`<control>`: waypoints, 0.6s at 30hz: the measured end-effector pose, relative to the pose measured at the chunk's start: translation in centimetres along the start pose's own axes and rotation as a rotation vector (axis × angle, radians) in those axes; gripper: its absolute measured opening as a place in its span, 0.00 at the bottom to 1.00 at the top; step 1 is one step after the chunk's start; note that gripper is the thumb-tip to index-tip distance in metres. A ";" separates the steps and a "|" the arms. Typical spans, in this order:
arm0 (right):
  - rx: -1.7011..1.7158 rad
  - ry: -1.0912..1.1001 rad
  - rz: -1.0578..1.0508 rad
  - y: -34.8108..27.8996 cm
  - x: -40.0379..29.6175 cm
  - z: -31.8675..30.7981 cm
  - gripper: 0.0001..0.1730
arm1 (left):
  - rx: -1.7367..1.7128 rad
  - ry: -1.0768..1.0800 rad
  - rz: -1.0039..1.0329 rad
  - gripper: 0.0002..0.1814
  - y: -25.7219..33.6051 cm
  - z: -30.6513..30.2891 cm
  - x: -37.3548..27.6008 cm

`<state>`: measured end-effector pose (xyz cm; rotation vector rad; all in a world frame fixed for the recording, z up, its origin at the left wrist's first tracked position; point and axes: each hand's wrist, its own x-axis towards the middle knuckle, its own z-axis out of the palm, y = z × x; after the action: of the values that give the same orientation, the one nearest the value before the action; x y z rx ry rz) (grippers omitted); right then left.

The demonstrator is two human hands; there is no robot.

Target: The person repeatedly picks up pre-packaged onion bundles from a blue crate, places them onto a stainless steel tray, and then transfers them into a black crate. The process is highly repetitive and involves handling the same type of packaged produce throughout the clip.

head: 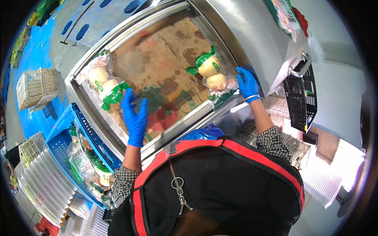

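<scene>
My left hand (134,118), in a blue glove, is spread, with its fingertips at the green printed band of a clear plastic produce bag (100,81) on the left. That bag holds pale rounded pieces that look like lotus root. Another such bag (212,73) lies on the right, its green end knotted at the far side. My right hand (248,85), also gloved in blue, is beside this bag's near end, fingers slightly bent and nothing visible in them. Both bags rest on a stained cardboard sheet (165,67) inside a metal-framed work surface (180,125).
A blue crate (59,144) with more bagged produce stands at left, near a beige crate (37,88). Stacked white trays (47,185) are lower left. On the right are a steel housing (245,32) with a handle (299,66) and a black crate (301,97).
</scene>
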<state>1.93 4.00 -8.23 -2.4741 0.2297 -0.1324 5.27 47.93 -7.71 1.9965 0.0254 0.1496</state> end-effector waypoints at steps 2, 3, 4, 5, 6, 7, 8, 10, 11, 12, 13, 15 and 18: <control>-0.054 -0.099 -0.046 3.7 -1.8 0.5 0.23 | -0.085 -0.194 0.016 0.32 1.7 3.4 -3.2; -0.121 -0.123 -0.104 4.2 -2.2 1.3 0.25 | -0.136 -0.292 0.018 0.32 2.5 4.8 -4.7; -0.191 -0.118 -0.088 3.5 -2.1 1.9 0.28 | -0.089 -0.334 0.106 0.31 2.9 5.7 -5.9; -0.234 -0.148 0.001 2.8 -1.7 2.1 0.28 | -0.042 -0.374 0.193 0.31 3.4 6.6 -6.9; -0.279 -0.179 0.090 1.2 -0.7 1.7 0.28 | -0.087 -0.444 0.117 0.30 5.4 6.6 -7.4; -0.322 -0.212 0.179 0.3 -0.1 1.2 0.28 | -0.098 -0.467 0.118 0.29 5.7 6.9 -8.1; -0.345 -0.281 0.114 0.4 0.5 1.0 0.24 | -0.095 -0.463 0.105 0.27 6.1 7.0 -8.5; -0.463 -0.468 0.124 -2.2 1.7 0.4 0.17 | -0.127 -0.468 0.007 0.24 6.2 6.7 -9.5; -0.525 -0.562 0.120 -3.5 2.3 0.1 0.14 | -0.168 -0.478 -0.073 0.22 5.6 6.7 -10.2; -0.395 -0.536 0.068 -4.3 2.5 -0.3 0.12 | -0.215 -0.479 -0.153 0.21 5.3 6.4 -10.7; -0.060 -0.587 0.160 -4.2 2.9 0.0 0.12 | -0.306 -0.550 -0.317 0.19 5.5 6.0 -11.1; 0.364 -0.605 0.125 -5.5 2.7 1.6 0.14 | -0.511 -0.671 -0.641 0.17 6.4 5.1 -12.0; 0.428 -0.691 0.196 -9.7 -0.6 2.6 0.11 | -0.952 -0.573 -0.993 0.21 7.9 5.9 -12.7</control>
<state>3.07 13.21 -4.33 -1.9216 0.1233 0.6764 -7.06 38.16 -4.16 0.8504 0.4724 -0.8862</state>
